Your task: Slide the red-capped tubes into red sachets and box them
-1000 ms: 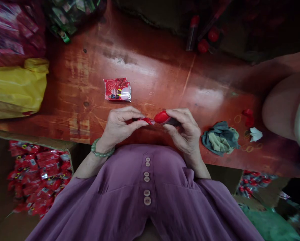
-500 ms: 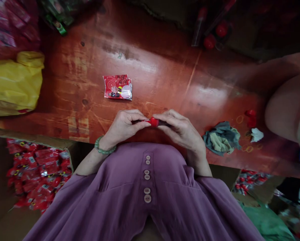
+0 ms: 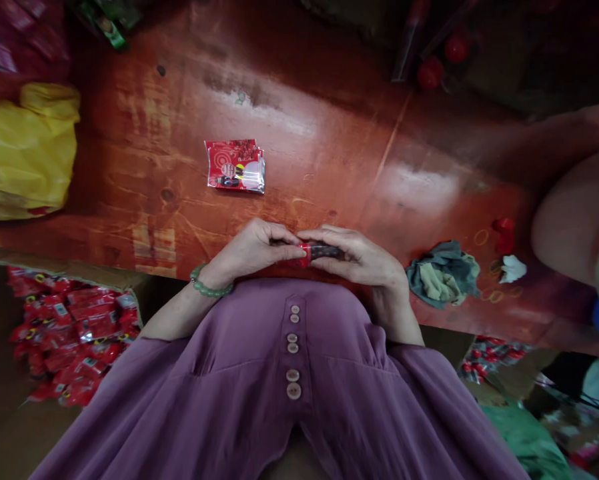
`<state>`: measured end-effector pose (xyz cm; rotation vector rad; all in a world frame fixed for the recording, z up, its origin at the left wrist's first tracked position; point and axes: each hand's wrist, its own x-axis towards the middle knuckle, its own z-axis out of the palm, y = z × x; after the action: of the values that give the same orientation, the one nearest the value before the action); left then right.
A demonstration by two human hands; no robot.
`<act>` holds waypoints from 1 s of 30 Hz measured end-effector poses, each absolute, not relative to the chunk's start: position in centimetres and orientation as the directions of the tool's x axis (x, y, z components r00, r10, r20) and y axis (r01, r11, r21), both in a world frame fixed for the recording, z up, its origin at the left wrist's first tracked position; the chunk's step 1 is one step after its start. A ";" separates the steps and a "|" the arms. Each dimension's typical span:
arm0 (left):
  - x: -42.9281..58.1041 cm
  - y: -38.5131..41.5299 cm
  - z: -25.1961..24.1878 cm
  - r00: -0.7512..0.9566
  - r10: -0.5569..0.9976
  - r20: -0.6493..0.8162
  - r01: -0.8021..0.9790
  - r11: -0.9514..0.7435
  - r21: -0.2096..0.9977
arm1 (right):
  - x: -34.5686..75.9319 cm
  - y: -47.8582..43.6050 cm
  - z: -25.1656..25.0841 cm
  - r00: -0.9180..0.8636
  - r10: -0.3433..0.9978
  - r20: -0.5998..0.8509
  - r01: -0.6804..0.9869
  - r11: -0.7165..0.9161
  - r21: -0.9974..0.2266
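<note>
Between my two hands, near the table's front edge, lies a small tube (image 3: 325, 251) with a clear body, dark contents and a red cap (image 3: 304, 256). My left hand (image 3: 257, 245) pinches the red end between thumb and fingers. My right hand (image 3: 364, 259) is closed around the dark body of the same tube, its fingers lying along the upper side and the thumb below. Partly covered by fingers, the tube's far ends do not show. A small stack of red printed packets (image 3: 235, 167) rests on the table beyond my left hand.
At the left stands a yellow bag (image 3: 27, 153), with a box of red packaged items (image 3: 74, 333) below it. A crumpled grey-green cloth (image 3: 442, 275), a white scrap (image 3: 512, 269) and a pale rounded container (image 3: 569, 213) are on the right of the wooden table (image 3: 289, 160).
My right hand has shifted its hold, so more of the tube's dark body now shows. The left fingers stay at the red end. The whole view has shifted slightly.
</note>
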<state>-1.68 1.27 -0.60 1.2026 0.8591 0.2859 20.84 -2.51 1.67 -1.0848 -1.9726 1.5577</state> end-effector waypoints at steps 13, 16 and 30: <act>-1.6 1.8 -0.8 0.404 0.713 -0.573 -0.247 0.688 0.682 | 18.7 -2.5 1.1 -0.305 0.915 -0.262 0.174 -0.217 -0.961; -1.8 0.8 -0.4 0.450 0.697 -0.558 -0.413 0.716 0.563 | 18.3 -2.7 0.4 -0.194 0.920 -0.342 0.038 -0.341 -0.939; 1.5 0.5 -0.6 0.208 0.784 -0.586 -0.466 0.606 0.645 | 16.1 -2.6 -0.8 -0.102 0.988 0.113 0.434 0.146 -0.889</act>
<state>1.54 0.48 -0.65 0.3627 1.0366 0.8965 16.06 -2.56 -0.85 -1.3915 -1.6549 0.9100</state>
